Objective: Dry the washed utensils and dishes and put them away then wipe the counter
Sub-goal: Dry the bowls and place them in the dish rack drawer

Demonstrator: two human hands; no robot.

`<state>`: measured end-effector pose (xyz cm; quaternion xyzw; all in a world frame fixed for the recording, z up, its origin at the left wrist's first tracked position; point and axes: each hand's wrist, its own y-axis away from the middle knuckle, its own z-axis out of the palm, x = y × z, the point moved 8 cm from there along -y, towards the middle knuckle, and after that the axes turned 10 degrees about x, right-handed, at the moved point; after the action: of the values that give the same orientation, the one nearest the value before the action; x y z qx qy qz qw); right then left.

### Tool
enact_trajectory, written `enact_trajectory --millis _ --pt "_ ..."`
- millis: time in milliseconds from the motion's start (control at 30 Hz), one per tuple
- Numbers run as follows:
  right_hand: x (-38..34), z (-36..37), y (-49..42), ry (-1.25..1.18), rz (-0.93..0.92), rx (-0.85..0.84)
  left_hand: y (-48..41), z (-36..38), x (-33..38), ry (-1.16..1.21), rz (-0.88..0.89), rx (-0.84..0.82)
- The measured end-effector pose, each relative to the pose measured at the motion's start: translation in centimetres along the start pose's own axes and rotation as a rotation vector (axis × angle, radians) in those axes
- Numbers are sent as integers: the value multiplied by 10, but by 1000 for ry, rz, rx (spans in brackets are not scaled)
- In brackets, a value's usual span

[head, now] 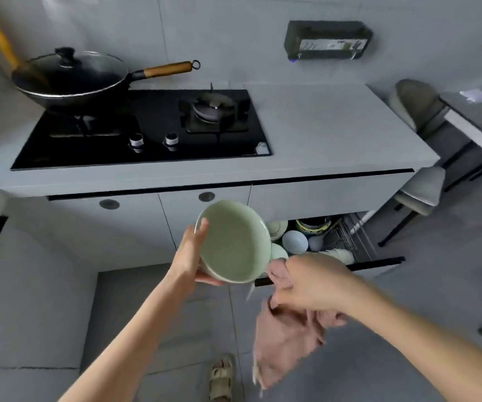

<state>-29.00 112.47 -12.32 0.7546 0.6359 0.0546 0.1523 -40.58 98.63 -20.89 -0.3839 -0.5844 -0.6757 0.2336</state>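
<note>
Here the left hand [189, 256] holds a pale green bowl [234, 242] before the cabinet doors [135, 227], thumb on its rim, fingers curled under its base. The right hand [312, 281] grips a pink cloth [280, 340] just beside the bowl and hides part of the open drawer [379, 262], where other bowls [294, 242] stand. Above, a lidded wok [68, 79] sits on the black hob [152, 140].
</note>
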Motion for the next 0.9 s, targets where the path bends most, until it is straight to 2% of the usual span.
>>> enact_trajectory --millis 67,100,133,267,300,367,400,467,533,600,633,700,767,800,833,867,900 --pt "11 -29 -20 87 -16 139 -13 33 3 -83 13 -108" --pt "19 -38 -30 52 -20 215 -17 50 3 -103 6 -160" --pt "29 -41 -38 -32 -3 211 -19 67 2 -120 -4 -214" --pt "64 -17 -53 -364 -89 -57 -25 130 1 -146 -68 -352" --pt "78 -19 -55 -409 -132 9 -29 144 1 -143 -99 -359" --pt "114 -27 -59 -295 -231 266 -37 170 1 -137 -154 -361" --pt "133 -23 -62 -166 -252 302 -41 183 2 -126 -182 -356" --pt "173 -6 -69 44 -272 261 -46 213 4 -115 -211 -344" --pt "209 9 -77 77 -302 237 -52 248 7 -125 -187 -306" --pt "222 13 -89 -61 -333 180 -57 280 8 -126 -191 -273" --pt "233 11 -96 -211 -334 133 -59 303 7 -118 -205 -256" --pt "253 12 -105 -587 -297 -49 -68 338 5 -118 -256 -203" --pt "282 13 -102 -878 -182 -238 -78 359 1 -116 -334 -141" --pt "297 15 -97 -856 -174 -292 -83 365 -3 -109 -369 -120" --pt "310 13 -94 -713 -264 -273 -87 371 -8 -87 -402 -109" --pt "322 11 -93 -494 -372 -196 -91 377 -15 -47 -435 -100" --pt "333 4 -94 -330 -494 -36 -94 383 -22 1 -468 -91"
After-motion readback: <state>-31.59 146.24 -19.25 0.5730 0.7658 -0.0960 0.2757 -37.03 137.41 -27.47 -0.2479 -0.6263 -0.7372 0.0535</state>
